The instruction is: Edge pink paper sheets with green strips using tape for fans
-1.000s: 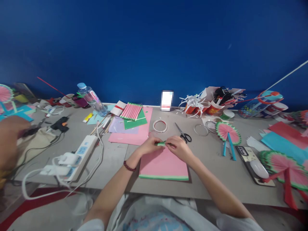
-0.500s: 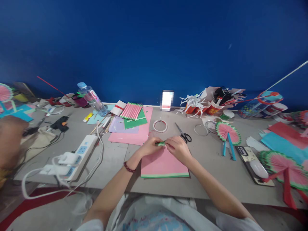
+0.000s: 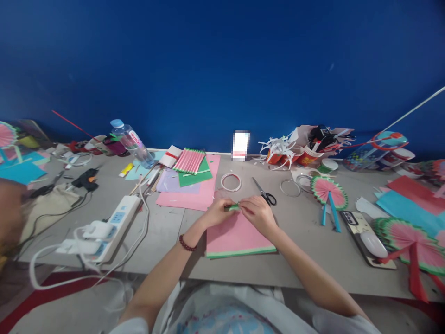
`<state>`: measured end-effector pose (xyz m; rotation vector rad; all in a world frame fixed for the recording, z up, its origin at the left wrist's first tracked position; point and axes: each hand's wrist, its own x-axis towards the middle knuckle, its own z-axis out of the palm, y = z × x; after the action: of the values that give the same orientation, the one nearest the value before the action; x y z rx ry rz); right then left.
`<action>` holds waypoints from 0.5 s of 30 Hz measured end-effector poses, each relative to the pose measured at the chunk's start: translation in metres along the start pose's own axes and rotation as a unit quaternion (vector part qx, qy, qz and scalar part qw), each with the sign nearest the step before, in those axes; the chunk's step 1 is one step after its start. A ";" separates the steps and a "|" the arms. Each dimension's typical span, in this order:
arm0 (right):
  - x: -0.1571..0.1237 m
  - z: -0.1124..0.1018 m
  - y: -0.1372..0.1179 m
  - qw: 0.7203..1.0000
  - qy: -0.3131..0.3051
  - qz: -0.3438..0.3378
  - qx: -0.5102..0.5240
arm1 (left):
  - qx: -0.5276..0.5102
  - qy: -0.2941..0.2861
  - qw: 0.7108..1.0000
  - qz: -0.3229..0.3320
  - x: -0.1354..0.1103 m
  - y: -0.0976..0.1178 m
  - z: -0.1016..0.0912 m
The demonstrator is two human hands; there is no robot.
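A pink sheet of paper (image 3: pixel 238 237) with a green band along its near edge lies on the desk in front of me. At its far edge is a narrow green paper strip (image 3: pixel 233 207), lying between my hands. My left hand (image 3: pixel 219 212) is closed on the strip's left part, thumb and fingers together. Pinched at the strip's right end are the fingertips of my right hand (image 3: pixel 257 213). Whether the strip is joined to the sheet cannot be seen under my fingers. Black-handled scissors (image 3: pixel 267 197) lie just beyond my right hand.
Beyond my hands lies a wire coil (image 3: pixel 231 182). A pleated pink paper (image 3: pixel 189 161) rests on coloured sheets to the left. A power strip (image 3: pixel 120 222) with cables is at left. Finished paper fans (image 3: pixel 329 192) and a phone (image 3: pixel 354 227) with a mouse lie right.
The pink sheet has shifted slightly right and turned a little, its near edge now slanting. Both hands stay pinched at the green strip, having moved very little.
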<state>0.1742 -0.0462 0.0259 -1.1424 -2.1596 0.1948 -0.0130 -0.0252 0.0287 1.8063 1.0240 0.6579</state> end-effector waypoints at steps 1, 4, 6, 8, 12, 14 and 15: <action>0.000 0.000 0.001 1.000 -0.003 -0.001 0.000 | 0.003 0.002 1.000 0.000 0.000 0.000 0.000; 0.000 -0.001 0.001 1.000 -0.013 -0.008 -0.009 | 0.017 0.006 1.000 0.006 -0.001 -0.001 0.000; 0.000 -0.001 0.001 0.999 -0.006 -0.022 -0.025 | 0.029 0.015 0.999 0.013 -0.001 -0.001 0.001; 0.000 0.001 0.000 0.998 0.020 -0.046 -0.046 | 0.040 0.029 0.999 0.022 -0.001 -0.001 0.003; 0.001 0.004 -0.003 0.991 0.069 -0.078 -0.083 | 0.046 0.045 0.997 0.031 -0.001 -0.001 0.007; 0.001 0.005 -0.004 0.991 0.072 -0.074 -0.089 | 0.041 0.042 0.998 0.034 -0.001 -0.001 0.008; 0.002 0.005 -0.005 0.991 0.073 -0.068 -0.086 | 0.035 0.039 0.998 0.036 -0.001 -0.001 0.008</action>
<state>0.1674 -0.0470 0.0249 -1.0635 -2.1447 -0.1329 -0.0073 -0.0296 0.0246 1.8992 1.0489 0.7487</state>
